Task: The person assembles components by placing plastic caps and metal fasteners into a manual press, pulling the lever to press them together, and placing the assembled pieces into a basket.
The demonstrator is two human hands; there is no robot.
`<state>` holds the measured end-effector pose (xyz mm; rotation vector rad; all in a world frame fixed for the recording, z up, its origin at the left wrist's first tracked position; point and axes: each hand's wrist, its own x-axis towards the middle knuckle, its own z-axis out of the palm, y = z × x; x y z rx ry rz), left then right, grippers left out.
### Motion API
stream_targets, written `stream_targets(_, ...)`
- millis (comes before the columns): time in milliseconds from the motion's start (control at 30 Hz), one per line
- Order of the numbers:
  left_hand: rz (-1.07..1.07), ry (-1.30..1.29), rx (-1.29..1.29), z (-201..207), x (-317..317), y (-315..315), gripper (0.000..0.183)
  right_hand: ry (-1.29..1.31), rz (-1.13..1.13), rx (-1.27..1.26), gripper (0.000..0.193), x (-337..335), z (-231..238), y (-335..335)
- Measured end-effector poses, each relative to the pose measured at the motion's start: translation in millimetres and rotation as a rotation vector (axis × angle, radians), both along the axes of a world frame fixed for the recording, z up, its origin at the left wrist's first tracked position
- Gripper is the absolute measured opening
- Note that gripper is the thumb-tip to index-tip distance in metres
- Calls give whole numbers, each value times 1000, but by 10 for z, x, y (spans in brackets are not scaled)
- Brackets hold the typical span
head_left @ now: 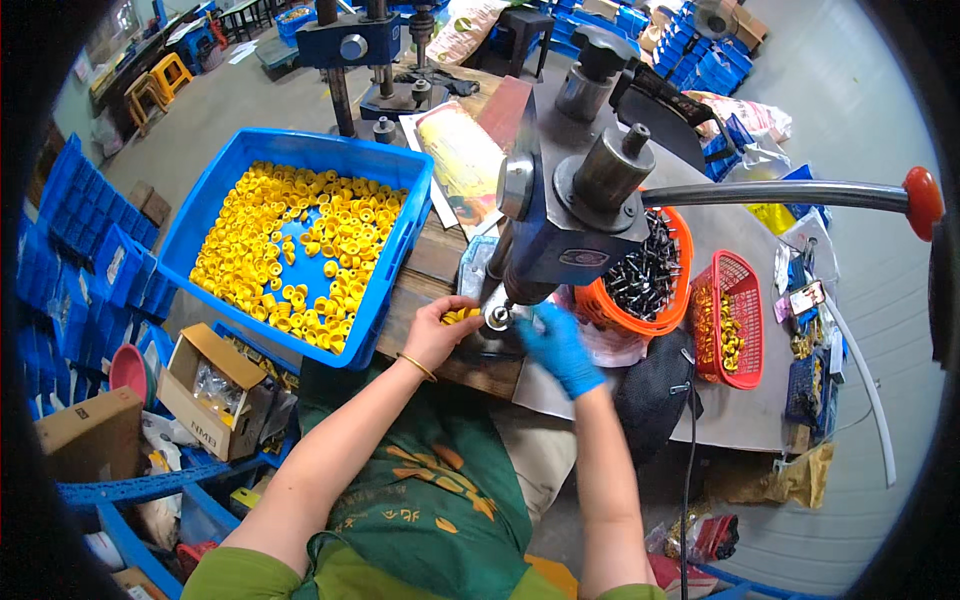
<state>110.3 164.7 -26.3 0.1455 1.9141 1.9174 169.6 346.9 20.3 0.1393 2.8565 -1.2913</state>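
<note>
My bare left hand [436, 335] is closed around a few small yellow caps [460, 316], just left of the press's round metal die [497, 317]. From the right, my right hand [562, 350], in a blue glove, reaches its fingertips to that die. Its fingers are bent together, and whatever they pinch is too small to make out. Above both hands stands the blue hand press [575, 255], its ram directly over the die. The long steel lever [780, 197] with a red knob extends to the right.
A blue tub [390, 270] of yellow caps sits at the left. Right of the press are an orange basket [683, 262] of black parts and a red basket [745, 300] holding yellow pieces. A second press [350, 45] stands behind. A black cable [690, 450] hangs off the table's front.
</note>
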Motion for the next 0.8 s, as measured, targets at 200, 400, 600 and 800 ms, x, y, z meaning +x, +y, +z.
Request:
stream_targets(200,-38,240,-111,89,-33,70,26,381,-88,-33,17,19,-555,-153)
stream_targets(400,-174,590,-282,119,-97,245,25,309,-172,-172,32,17,-304,60)
stream_targets(600,-164,546,-235,46,-78,176,26,290,24,281,31,8,-200,107)
stream_targets(800,-60,453,-234,61,-10,16,23,344,220,277,27,-269,-173,82)
